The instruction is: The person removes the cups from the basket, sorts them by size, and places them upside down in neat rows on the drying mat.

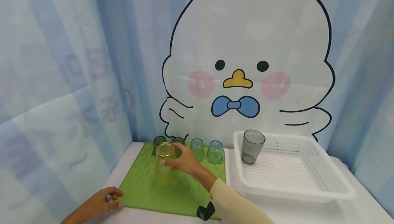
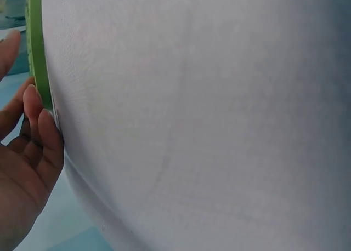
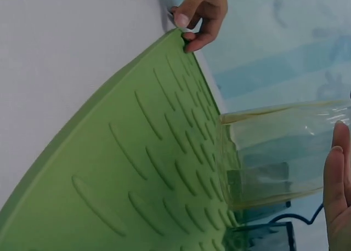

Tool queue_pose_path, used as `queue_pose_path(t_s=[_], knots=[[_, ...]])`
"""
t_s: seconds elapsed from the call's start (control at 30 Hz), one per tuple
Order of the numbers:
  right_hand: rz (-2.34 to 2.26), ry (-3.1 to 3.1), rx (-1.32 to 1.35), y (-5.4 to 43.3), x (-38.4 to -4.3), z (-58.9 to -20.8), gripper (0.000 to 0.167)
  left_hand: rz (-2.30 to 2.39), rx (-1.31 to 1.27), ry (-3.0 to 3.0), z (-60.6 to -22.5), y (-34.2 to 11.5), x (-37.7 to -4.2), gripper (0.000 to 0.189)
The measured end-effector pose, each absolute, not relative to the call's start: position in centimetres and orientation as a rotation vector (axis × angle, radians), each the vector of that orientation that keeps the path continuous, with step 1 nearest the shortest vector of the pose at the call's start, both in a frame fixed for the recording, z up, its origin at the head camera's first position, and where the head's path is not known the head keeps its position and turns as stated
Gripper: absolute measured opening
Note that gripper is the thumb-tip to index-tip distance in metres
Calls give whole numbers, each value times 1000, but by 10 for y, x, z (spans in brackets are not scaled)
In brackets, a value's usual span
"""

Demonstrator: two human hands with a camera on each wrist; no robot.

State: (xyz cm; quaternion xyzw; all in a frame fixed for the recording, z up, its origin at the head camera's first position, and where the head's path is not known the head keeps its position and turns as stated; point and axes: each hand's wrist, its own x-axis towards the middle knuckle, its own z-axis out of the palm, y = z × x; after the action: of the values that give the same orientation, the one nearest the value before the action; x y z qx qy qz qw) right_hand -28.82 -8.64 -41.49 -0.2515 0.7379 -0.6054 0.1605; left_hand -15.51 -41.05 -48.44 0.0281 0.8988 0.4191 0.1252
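Observation:
My right hand (image 1: 184,160) holds a yellow-tinted clear glass (image 1: 166,167) upside down, thumb and fingers round its upper part. The glass is over the left half of a ridged green drying mat (image 1: 144,196); whether its rim touches the mat I cannot tell. At the mat's near left corner, my left hand (image 1: 103,200) has its thumb and curled fingers on either side of the corner, pinching it. Along the back of the mat stand upturned glasses: a dark grey glass (image 1: 159,140), another grey glass (image 1: 179,153), a blue glass (image 1: 197,149) and a second blue glass (image 1: 215,152).
A white plastic basket (image 1: 295,196) sits on the white table (image 1: 231,176) to the right of the mat. Inside its left end a grey glass (image 1: 253,147) stands mouth up, leaning. A printed curtain (image 1: 147,46) hangs behind and beside the table.

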Motion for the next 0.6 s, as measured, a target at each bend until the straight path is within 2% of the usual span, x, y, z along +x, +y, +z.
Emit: queue_pose_path(t_s=[0.3,0.6], knots=[[-1812,1993,-707,-127,-304,-431,69,1204,101,2687,-481,-408,-151,33],[-1868,1994,-649,-161,-306,-438,68,1216,118,2746,-480,-405,-146,32]])
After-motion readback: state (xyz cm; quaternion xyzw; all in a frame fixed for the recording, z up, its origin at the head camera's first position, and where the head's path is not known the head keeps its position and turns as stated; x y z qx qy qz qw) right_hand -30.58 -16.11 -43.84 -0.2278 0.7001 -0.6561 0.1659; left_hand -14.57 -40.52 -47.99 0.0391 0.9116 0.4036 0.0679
